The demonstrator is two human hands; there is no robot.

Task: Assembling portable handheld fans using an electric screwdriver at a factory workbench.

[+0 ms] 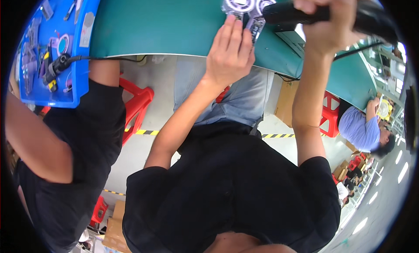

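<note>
My left hand (231, 50) lies at the near edge of the green table, its fingers closed over the lower part of a clear, round-headed device (238, 0) with a pale ring and a white square in its centre. A second round-headed part (265, 3) with a narrow body sits against it on the right. Wrapped in my right hand (331, 21) is a black electric screwdriver (292, 13), held nearly level. Its narrow end points left, over the second part; the tip itself cannot be made out.
A blue tray (83, 65) with purple parts and a black-yellow tool stands at the left, by a person in black (83, 130). A dark box (290, 41) and a black cable (358, 50) are on the table (152, 25) at right. Another person (360, 126) sits farther right.
</note>
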